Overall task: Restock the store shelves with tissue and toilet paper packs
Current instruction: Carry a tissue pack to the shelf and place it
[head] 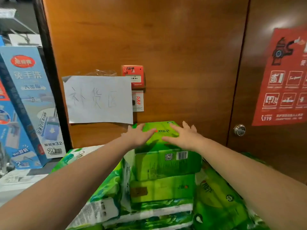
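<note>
Both my arms are stretched forward over a heap of green tissue packs. My left hand point(139, 134) lies flat on the top left part of the uppermost green tissue pack point(164, 141), fingers straight and spread. My right hand point(184, 136) lies flat on its top right part, fingers also straight. The two hands are apart, with the pack's red-and-dark brand mark showing between them; I cannot read the characters. Neither hand curls round anything.

The uppermost pack sits at the top of the pile, against the brown wooden door point(149, 39). Its near face carries a QR code and a barcode point(182, 155). Directly below it is a second green pack point(162, 188) with a small brand mark, too blurred to read. Below and left of the top pack lie packs in green leaf-print wrap point(106, 188), with fine print I cannot make out. To its lower right is another green pack point(214, 198).

On the door, just above and left of the top pack, a white paper sheet point(99, 99) is taped, hand-written "补货区". Right of the sheet, above the pack, is a red fire alarm box point(132, 76), with a small flame sticker point(137, 101) under it. Far right of the pack hangs a red fire-safety poster point(282, 77) showing "119", and a metal door knob point(239, 129) below it. Well left of the pack stands a tall blue box point(31, 103) reading "免手洗" and "32".
</note>
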